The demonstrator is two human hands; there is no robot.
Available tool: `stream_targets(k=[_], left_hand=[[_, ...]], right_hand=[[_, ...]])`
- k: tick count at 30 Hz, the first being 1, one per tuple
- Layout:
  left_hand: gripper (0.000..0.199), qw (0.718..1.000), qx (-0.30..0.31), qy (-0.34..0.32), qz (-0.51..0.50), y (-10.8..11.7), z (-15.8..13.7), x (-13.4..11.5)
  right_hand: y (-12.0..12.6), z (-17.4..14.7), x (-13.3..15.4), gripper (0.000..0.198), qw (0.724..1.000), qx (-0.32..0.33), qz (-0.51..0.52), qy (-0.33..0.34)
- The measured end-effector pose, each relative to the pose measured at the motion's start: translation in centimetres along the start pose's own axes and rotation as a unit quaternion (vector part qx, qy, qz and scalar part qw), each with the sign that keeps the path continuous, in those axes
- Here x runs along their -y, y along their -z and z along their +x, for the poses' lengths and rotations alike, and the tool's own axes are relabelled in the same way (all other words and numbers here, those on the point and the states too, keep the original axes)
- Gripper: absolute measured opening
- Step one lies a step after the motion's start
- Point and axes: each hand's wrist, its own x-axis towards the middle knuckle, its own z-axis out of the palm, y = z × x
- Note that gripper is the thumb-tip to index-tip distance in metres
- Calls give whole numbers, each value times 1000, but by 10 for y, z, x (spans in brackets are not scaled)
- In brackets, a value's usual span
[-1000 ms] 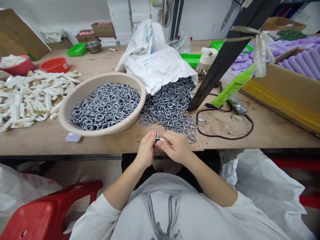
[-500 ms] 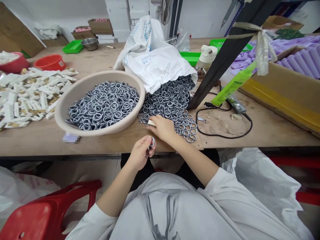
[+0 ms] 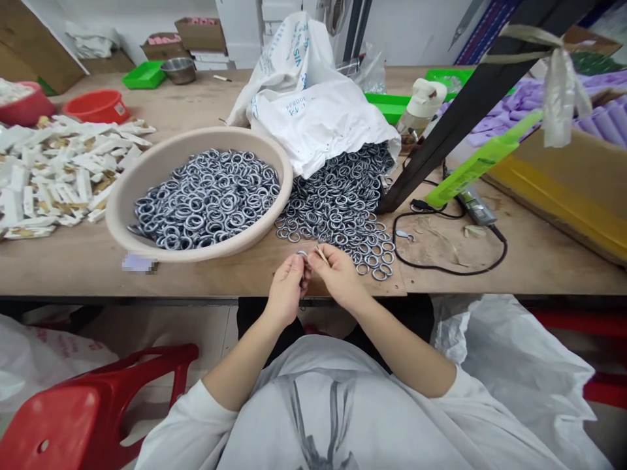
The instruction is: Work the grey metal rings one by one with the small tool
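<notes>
My left hand point(image 3: 288, 287) is closed around a grey ring point(image 3: 302, 253), its thumb and fingers pinching it near the table's front edge. Close beside it, almost touching, my right hand point(image 3: 337, 271) pinches a thin, pale, flat-handled tool point(image 3: 322, 254); its far end is hidden. Just beyond both hands, a heap of grey rings point(image 3: 337, 196) spills from the mouth of a white sack point(image 3: 323, 124). To the left stands a wide beige basin point(image 3: 115, 219) holding many more grey rings point(image 3: 210, 196).
White pieces point(image 3: 63, 173) are piled at far left near a red bowl point(image 3: 95, 104). A dark slanted post point(image 3: 441, 130) rises right of the heap. Beyond it are a black cable point(image 3: 445, 269), a green strip point(image 3: 482, 160) and a cardboard box point(image 3: 568, 196). A red stool point(image 3: 53, 418) stands lower left.
My right hand has drawn back from the ring heap toward my left hand, still pinching the pale tool. My left hand has risen slightly with the ring, and the camera view has shifted a little.
</notes>
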Motion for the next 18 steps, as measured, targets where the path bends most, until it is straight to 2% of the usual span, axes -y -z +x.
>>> stream_targets(k=[3, 5, 10, 14, 18], left_hand=[[51, 999, 14, -29, 12, -7, -2, 5], [52, 999, 36, -36, 15, -9, -5, 4], [50, 997, 76, 17, -7, -14, -10, -7], [51, 998, 35, 38, -39, -16, -11, -9], [53, 997, 39, 42, -42, -16, -9, -11]], right_hand=[[-3, -10, -3, 23, 996, -55, -42, 64], [2, -9, -1, 23, 990, -43, -84, 100], [20, -4, 12, 31, 981, -27, -166, 98], [21, -15, 18, 39, 934, 30, -316, 165], [18, -21, 20, 42, 905, 37, -378, 192]])
